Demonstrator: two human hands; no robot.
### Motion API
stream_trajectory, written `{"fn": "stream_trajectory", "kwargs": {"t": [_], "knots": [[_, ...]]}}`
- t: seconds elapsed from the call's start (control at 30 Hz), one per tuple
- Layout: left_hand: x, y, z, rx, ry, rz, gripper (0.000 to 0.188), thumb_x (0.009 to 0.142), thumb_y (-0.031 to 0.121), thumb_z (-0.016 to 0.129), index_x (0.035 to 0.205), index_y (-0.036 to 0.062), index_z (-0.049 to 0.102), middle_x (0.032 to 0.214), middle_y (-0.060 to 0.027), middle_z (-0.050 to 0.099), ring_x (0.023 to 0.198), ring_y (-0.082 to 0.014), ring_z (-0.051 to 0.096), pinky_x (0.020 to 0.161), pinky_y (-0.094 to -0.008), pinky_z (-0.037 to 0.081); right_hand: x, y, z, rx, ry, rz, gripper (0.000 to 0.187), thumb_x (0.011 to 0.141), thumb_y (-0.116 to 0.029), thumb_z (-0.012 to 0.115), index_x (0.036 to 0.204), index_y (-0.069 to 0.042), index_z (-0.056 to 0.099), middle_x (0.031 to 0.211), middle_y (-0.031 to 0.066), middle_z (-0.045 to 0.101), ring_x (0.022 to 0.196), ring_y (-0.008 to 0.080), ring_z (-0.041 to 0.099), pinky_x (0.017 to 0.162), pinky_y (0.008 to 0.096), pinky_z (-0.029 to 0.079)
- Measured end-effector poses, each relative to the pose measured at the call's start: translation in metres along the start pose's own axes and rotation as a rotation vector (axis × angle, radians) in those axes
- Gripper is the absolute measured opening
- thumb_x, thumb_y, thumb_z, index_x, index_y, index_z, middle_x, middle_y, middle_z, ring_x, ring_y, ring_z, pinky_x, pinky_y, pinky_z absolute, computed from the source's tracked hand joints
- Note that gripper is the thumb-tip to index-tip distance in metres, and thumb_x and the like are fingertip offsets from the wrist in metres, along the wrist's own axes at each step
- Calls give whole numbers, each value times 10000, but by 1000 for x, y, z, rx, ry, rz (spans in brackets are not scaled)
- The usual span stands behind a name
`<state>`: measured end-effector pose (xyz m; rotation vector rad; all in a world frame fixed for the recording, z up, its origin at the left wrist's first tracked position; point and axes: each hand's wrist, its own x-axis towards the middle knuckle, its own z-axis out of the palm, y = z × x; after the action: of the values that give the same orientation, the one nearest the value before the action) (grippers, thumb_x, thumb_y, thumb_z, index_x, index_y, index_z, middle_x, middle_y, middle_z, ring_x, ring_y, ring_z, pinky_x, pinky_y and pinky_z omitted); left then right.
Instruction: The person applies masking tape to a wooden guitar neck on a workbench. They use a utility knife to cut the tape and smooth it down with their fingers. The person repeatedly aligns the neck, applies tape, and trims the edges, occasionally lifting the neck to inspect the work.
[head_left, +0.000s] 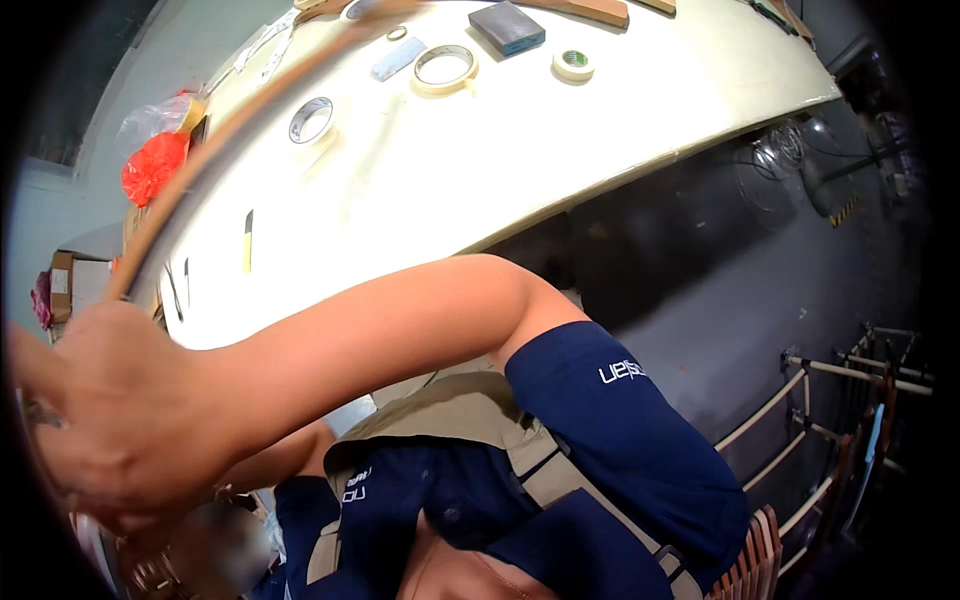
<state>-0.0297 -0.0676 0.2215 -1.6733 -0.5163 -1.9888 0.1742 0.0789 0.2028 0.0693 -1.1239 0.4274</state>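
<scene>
My right arm reaches across to the far left, and my right hand (130, 410) is closed, its back toward me. A long, thin brown wooden strip (215, 150) rises from beside the knuckles and runs up over the table's left part, blurred and bowed in this view. My fingers look wrapped around its lower end, though the grip itself is partly hidden at the picture's rim. Behind the right forearm a piece of my left forearm (285, 455) shows. The left hand is covered by the right one, so its fingers cannot be seen.
On the white table (420, 180) lie tape rolls (445, 68), a dark sanding block (507, 28), a light-blue piece (398, 58) and a yellow-and-black cutter (248, 240). A red plastic bag (155, 168) sits beyond its left edge. A rack of pale bars (765, 430) stands at right.
</scene>
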Motion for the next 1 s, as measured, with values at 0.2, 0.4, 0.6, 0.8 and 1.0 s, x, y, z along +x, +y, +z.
{"fn": "stream_trajectory", "kwargs": {"t": [0.2, 0.4, 0.6, 0.8, 1.0], "knots": [[-157, -69, -48, -116, 159, -610, 422, 844, 147, 466, 1250, 36, 434, 1212, -127, 516, 1140, -267, 491, 1052, -515, 259, -46, 4, -19, -419, -58, -5, 288, 793, -242, 615, 1070, -186, 672, 742, -34, 515, 478, 53, 448, 406, 199, 390], [-244, -105, -61, -429, 102, -970, 533, 763, -15, 543, 1267, -18, 370, 1195, -105, 502, 1147, -242, 486, 1107, -464, 248, -112, 50, -63, -456, -366, 180, 378, 567, -159, 702, 929, -53, 673, 908, 77, 577, 574, 194, 568, 474, 316, 463], [-228, -92, -53, 417, -663, -1221, 474, 552, -1, 820, 964, 29, 587, 929, -54, 626, 904, -148, 586, 814, -297, 490, -177, 70, -84, -777, -651, 193, 550, 754, -190, 634, 1211, 92, 514, 890, 115, 537, 634, 156, 608, 517, 280, 484], [-228, -78, -62, 684, -455, -699, 591, 619, 95, 828, 1068, 68, 444, 1054, -127, 588, 1028, -255, 581, 958, -407, 419, -171, 71, -87, -784, -748, 142, 641, 762, -161, 616, 1298, 112, 394, 986, 118, 466, 684, 151, 604, 555, 258, 493], [-229, -71, -55, 842, -583, -438, 514, 618, 157, 828, 952, 186, 439, 799, 72, 686, 991, -172, 609, 1034, -439, 294, -171, 71, -92, -734, -797, 276, 723, 767, -135, 614, 1364, 97, 278, 1046, 109, 413, 660, 153, 580, 552, 276, 487]]}}
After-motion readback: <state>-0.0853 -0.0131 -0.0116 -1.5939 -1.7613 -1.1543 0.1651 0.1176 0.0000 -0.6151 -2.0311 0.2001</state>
